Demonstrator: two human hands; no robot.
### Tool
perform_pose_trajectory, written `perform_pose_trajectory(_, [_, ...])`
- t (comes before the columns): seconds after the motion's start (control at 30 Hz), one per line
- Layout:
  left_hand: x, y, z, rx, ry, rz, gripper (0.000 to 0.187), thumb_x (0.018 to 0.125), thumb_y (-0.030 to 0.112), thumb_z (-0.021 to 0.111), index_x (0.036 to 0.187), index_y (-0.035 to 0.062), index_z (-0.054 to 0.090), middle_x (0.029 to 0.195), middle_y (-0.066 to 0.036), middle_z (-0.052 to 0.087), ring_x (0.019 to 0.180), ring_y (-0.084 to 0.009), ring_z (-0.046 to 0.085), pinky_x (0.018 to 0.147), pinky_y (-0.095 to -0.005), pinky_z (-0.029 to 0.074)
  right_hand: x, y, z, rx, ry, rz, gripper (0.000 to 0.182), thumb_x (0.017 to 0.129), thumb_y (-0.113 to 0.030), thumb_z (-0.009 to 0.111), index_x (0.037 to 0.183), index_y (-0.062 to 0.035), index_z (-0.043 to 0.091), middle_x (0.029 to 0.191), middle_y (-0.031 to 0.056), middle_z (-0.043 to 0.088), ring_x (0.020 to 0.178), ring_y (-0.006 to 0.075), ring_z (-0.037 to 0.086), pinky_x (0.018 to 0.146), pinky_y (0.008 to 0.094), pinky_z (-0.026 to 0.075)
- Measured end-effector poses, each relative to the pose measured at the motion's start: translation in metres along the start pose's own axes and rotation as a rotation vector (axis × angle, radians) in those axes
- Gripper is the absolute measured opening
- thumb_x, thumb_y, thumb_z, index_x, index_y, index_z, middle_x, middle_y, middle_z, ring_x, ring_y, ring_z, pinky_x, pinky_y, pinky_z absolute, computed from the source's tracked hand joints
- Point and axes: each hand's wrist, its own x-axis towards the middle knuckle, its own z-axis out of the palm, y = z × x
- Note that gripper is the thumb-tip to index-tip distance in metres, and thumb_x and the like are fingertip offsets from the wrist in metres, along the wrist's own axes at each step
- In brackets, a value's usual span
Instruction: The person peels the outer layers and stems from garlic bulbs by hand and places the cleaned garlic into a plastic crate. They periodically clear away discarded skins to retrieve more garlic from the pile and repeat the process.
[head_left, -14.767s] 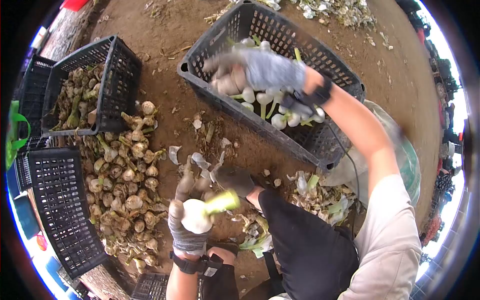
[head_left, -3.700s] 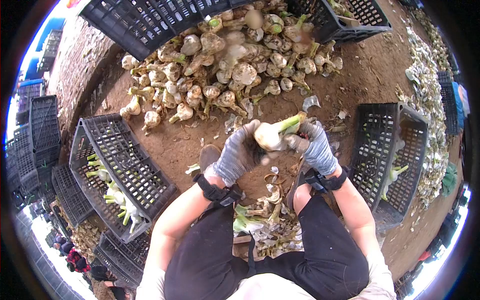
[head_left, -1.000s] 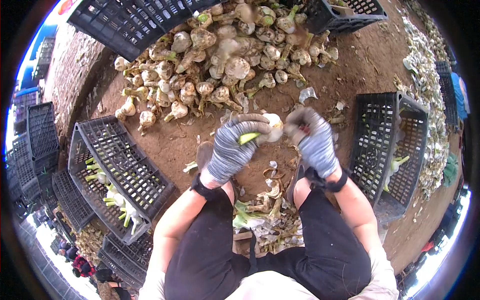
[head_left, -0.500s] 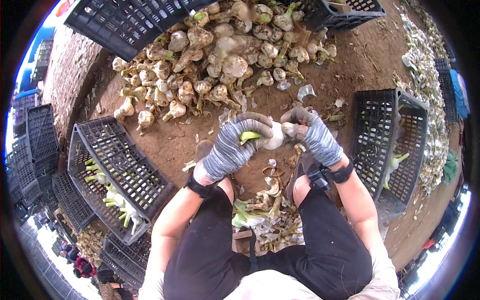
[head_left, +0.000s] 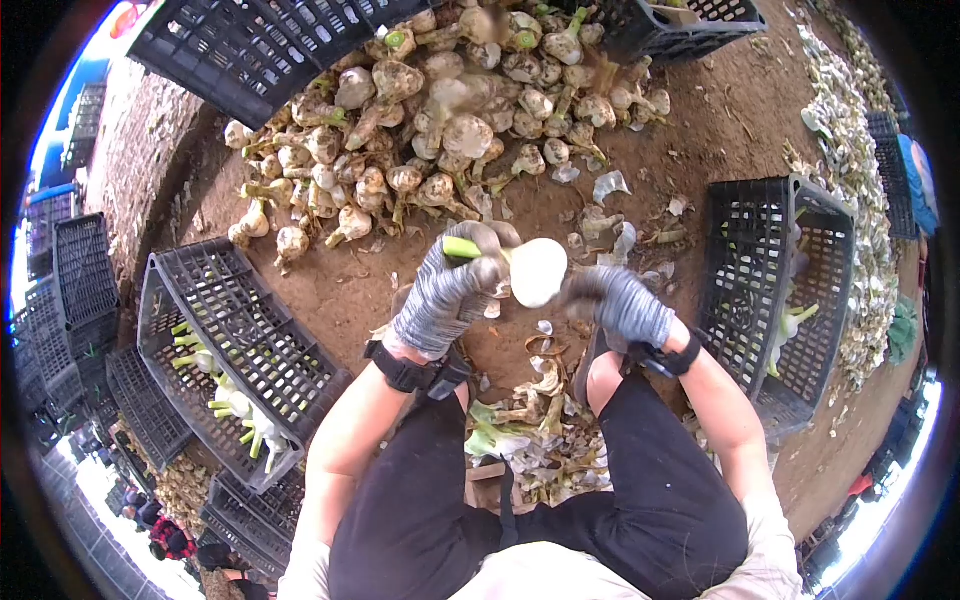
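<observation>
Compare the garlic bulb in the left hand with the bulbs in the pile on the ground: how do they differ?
The held bulb is clean and white; the pile bulbs are brownish with soil-stained skins. The held bulb is lifted in the gloved left hand; the pile bulbs lie heaped on the dirt ground. Both kinds have green stem stubs.

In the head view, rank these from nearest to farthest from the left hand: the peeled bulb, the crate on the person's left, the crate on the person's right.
1. Peeled bulb: held in the left hand, stem in the grip.
2. Left crate: on the ground beside the left arm, holding peeled bulbs.
3. Right crate: beyond the right hand, far side.
</observation>
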Motion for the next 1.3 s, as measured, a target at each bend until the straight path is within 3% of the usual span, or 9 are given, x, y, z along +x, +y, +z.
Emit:
perform_pose_trajectory(0.07, [-0.001,-0.018,-0.015,-0.073,0.143,0.031,0.033,0.079,0.011,0.069,0.108,0.0063,0.054,0.109,-0.009,0.056,0.099,-0.0212,0.058,0.082,-0.0304,0.052,-0.004,-0.006,-0.003,-0.061,-0.213,0.046,0.034,0.081,-0.016,0.062,0.112,-0.0002,0.058,0.099,0.0182,0.064,0.092,0.0331,0.060,0.084,0.0375,0.046])
perform_pose_trajectory(0.13, [0.000,-0.026,-0.030,-0.433,0.228,-0.113,0.041,0.081,0.009,0.066,0.118,0.0042,0.050,0.114,-0.012,0.055,0.105,-0.0248,0.057,0.089,-0.0350,0.052,-0.005,-0.017,-0.003,-0.226,0.294,-0.177,0.042,0.084,-0.016,0.060,0.122,-0.0015,0.051,0.110,0.0151,0.061,0.094,0.0283,0.060,0.084,0.0372,0.046])
perform_pose_trajectory(0.33, [0.008,-0.030,-0.012,-0.528,0.408,-0.205,0.028,0.087,0.006,0.058,0.115,0.0014,0.053,0.107,-0.010,0.060,0.096,-0.0168,0.061,0.070,-0.0189,0.056,0.014,-0.063,-0.014,0.817,0.066,0.217,0.041,0.084,-0.025,0.064,0.111,0.0036,0.057,0.086,0.0049,0.063,0.070,0.0106,0.058,0.064,0.0240,0.048])
perform_pose_trajectory(0.43, [0.015,-0.029,0.010,0.089,0.582,0.043,0.021,0.084,0.017,0.066,0.099,0.0040,0.060,0.076,-0.002,0.063,0.057,-0.0072,0.058,0.048,-0.0182,0.047,0.016,-0.037,-0.007,1.220,0.015,0.001,0.033,0.086,-0.024,0.060,0.104,0.0040,0.059,0.084,0.0066,0.064,0.070,0.0120,0.060,0.060,0.0236,0.049])
perform_pose_trajectory(0.53, [0.010,-0.022,0.007,0.346,0.607,0.038,0.020,0.083,0.019,0.068,0.093,0.0040,0.060,0.076,-0.003,0.063,0.055,-0.0071,0.057,0.049,-0.0181,0.048,0.018,-0.036,-0.023,1.248,0.017,-0.202,0.033,0.089,-0.022,0.056,0.110,0.0024,0.057,0.091,0.0070,0.064,0.078,0.0142,0.062,0.061,0.0245,0.051])
perform_pose_trajectory(0.6, [0.011,-0.022,0.008,0.442,0.551,0.043,0.020,0.083,0.019,0.068,0.094,0.0040,0.060,0.076,-0.003,0.063,0.058,-0.0074,0.057,0.050,-0.0183,0.048,0.015,-0.054,-0.014,1.023,0.445,0.171,0.037,0.088,-0.023,0.058,0.119,-0.0021,0.053,0.100,0.0067,0.062,0.084,0.0152,0.062,0.065,0.0256,0.052])
perform_pose_trajectory(0.83, [0.007,-0.032,0.001,0.639,0.367,0.045,0.038,0.080,0.019,0.071,0.112,0.0037,0.055,0.093,-0.003,0.058,0.080,-0.0092,0.056,0.066,-0.0238,0.050,-0.015,-0.046,-0.027,1.387,0.395,0.018,0.062,0.077,-0.027,0.067,0.129,-0.0040,0.041,0.106,0.0154,0.056,0.078,0.0177,0.059,0.057,0.0228,0.049])
perform_pose_trajectory(1.0, [0.017,0.009,-0.075,1.547,0.892,0.422,0.046,0.074,0.010,0.071,0.116,0.0078,0.054,0.109,-0.009,0.057,0.101,-0.0225,0.054,0.088,-0.0329,0.046,-0.086,-0.005,-0.063,1.713,-0.190,-0.961,0.073,0.079,-0.034,0.069,0.134,-0.0003,0.035,0.091,0.0133,0.056,0.043,0.0114,0.050,0.036,0.0233,0.038])
perform_pose_trajectory(1.3, [0.057,0.043,-0.111,2.274,0.510,-0.005,0.044,0.077,0.025,0.062,0.119,0.0134,0.053,0.118,-0.018,0.055,0.110,-0.0351,0.051,0.092,-0.0411,0.043,-0.013,-0.043,-0.026,0.875,-0.122,0.163,0.049,0.083,-0.022,0.065,0.124,-0.0011,0.049,0.102,0.0092,0.063,0.083,0.0129,0.062,0.065,0.0251,0.051])
